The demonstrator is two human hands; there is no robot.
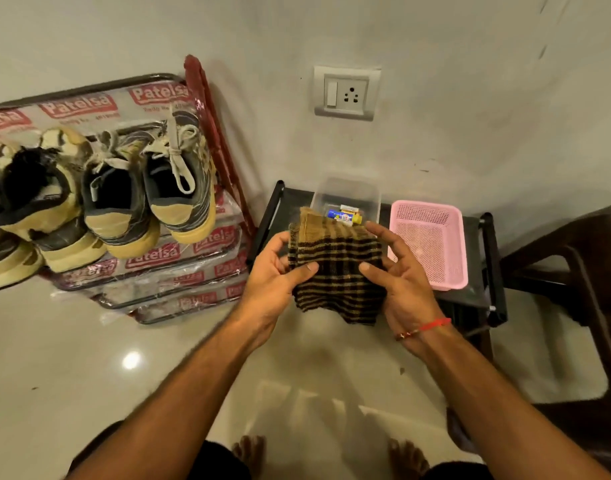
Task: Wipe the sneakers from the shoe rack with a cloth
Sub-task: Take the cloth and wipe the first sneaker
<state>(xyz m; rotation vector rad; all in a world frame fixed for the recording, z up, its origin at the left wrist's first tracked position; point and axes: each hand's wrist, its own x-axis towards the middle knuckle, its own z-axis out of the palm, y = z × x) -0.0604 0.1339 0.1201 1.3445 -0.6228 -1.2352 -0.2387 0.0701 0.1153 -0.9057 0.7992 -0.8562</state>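
2 hands [276, 271] [401, 275] around checked cloth [335, 271]

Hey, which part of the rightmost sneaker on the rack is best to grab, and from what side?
Probably the heel collar of the rightmost sneaker. Its heel faces the person, the opening is exposed, and the neighbouring sneaker crowds its left side. Come from the front, fingers hooked into the opening.

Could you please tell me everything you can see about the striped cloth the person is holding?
The cloth is a coarse woven rag, tan with dark brown stripes crossing into checks. It is folded or bunched, its lower edge hanging free. The left hand and right hand hold it by its sides, thumbs pressing on its front, in front of the low black rack.
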